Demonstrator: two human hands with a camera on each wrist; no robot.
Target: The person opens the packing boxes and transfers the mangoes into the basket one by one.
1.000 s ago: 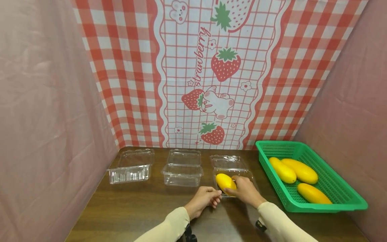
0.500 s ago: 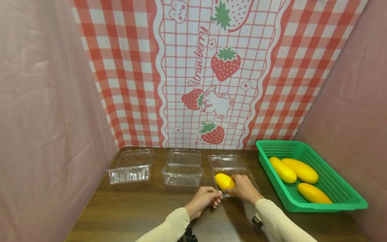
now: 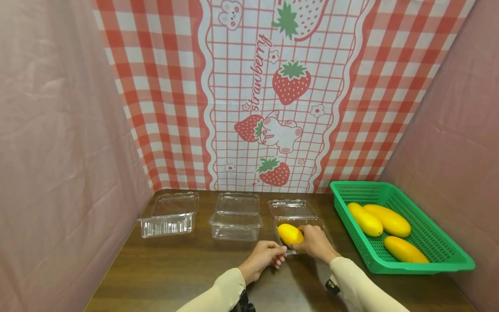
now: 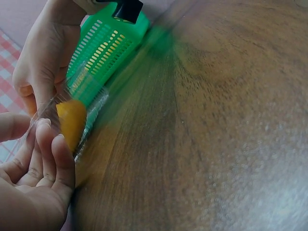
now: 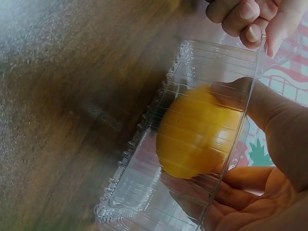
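Note:
My right hand grips a yellow mango that lies tilted inside the rightmost clear plastic clamshell box, whose lid is folded back. In the right wrist view the thumb and fingers reach over the rim to either side of the mango, seen through the ribbed wall of the box. At the near left corner, my left hand pinches the box's rim between thumb and fingertips. The left wrist view shows those fingers on the thin plastic edge, other fingers curled.
Two more opened clamshell boxes stand to the left, one in the middle and one at the far left. A green plastic basket with three mangoes sits at the right. Behind the brown table hangs a checked strawberry cloth.
Since the first frame, the box's lid and the right hand with the mango have shifted slightly left. The left hand stays at the rim corner. Little differs over the last half second.

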